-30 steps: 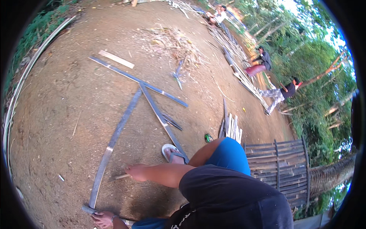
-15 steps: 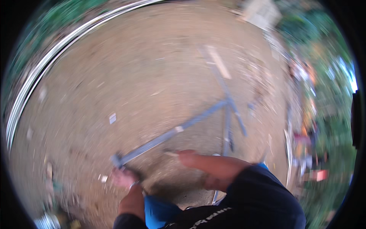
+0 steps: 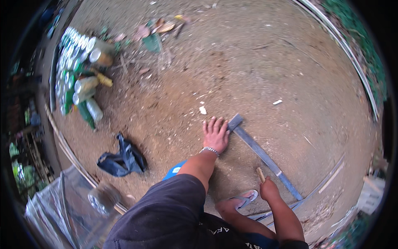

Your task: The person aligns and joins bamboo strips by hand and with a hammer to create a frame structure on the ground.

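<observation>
My left hand (image 3: 216,135) lies palm down on the dirt with its fingers spread. Its thumb side meets the end of a short grey crosspiece (image 3: 236,120) on a long flat grey bar (image 3: 263,155). From there the bar slants away to the lower right, past my right hand (image 3: 269,189). That hand is closed around a short wooden stick (image 3: 260,174), whose pale end sticks out above the fist; the rest is hidden by the fingers. A sandalled foot (image 3: 247,198) rests between my arms, next to the right forearm.
Several plastic bottles (image 3: 86,85) are heaped at the upper left. Below them lie a black plastic bag (image 3: 122,159) and clear plastic sheeting (image 3: 52,211) by a long pole (image 3: 68,151). Long pale pipes (image 3: 352,54) edge the right side. Thin strips (image 3: 331,176) lie at the lower right.
The view has swung strongly to the left, bringing the bottles and black bag into sight. My left hand is still by the crosspiece, and my right hand still grips the wooden stick.
</observation>
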Available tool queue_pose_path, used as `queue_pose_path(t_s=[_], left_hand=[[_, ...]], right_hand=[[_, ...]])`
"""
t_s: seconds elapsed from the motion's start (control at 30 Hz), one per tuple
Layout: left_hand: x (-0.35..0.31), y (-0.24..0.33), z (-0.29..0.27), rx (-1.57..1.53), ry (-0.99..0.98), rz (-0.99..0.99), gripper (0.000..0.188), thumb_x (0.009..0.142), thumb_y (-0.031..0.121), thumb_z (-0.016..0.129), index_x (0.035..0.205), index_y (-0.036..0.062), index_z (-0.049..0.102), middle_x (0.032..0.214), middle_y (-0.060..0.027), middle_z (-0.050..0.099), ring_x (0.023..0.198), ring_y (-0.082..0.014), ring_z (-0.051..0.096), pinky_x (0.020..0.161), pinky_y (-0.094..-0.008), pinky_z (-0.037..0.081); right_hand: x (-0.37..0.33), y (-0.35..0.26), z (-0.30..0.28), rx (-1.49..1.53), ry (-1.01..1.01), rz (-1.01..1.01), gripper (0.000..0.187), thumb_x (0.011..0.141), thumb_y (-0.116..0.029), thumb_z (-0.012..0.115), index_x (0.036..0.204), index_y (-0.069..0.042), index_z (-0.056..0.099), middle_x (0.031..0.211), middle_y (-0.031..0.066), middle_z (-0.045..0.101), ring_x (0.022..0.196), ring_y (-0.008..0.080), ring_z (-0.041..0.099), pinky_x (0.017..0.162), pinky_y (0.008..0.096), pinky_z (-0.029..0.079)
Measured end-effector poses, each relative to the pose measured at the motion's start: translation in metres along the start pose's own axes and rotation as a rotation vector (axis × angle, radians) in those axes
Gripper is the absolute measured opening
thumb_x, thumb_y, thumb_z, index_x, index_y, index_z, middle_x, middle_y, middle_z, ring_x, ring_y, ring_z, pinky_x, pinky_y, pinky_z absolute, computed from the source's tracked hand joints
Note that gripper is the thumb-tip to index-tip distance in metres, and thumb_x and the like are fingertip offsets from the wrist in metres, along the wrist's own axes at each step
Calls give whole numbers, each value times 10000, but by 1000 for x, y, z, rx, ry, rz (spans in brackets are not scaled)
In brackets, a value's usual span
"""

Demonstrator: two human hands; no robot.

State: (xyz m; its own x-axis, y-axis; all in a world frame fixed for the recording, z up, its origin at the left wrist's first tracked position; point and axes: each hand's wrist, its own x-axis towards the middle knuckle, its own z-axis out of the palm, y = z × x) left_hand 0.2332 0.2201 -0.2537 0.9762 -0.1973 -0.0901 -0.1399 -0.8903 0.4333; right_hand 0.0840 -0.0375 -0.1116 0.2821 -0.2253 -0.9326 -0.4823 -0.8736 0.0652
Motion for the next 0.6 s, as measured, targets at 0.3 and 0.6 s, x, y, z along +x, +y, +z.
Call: queue_pose_path(t_s=[0.3,0.6], left_hand=[[-6,-4,2,-107,-15,-11,456,1001,341,530,1420,159,531,1500,-74,460,1477,-305,304,1225,-608,128],[-66,-99,-111,-508,-236,-190,413,899,292,697,1257,87,671,1333,-160,635,1302,-356,543,1147,-508,352]], right_hand=[[2,-4,3,-124,84,-38,389,971,-224,595,1213,65,500,1116,346,652,1074,491,637,931,529,511],[8,2,23,-205,188,-70,439,961,-205,613,1252,102,496,1142,363,636,1090,491,629,945,512,513]])
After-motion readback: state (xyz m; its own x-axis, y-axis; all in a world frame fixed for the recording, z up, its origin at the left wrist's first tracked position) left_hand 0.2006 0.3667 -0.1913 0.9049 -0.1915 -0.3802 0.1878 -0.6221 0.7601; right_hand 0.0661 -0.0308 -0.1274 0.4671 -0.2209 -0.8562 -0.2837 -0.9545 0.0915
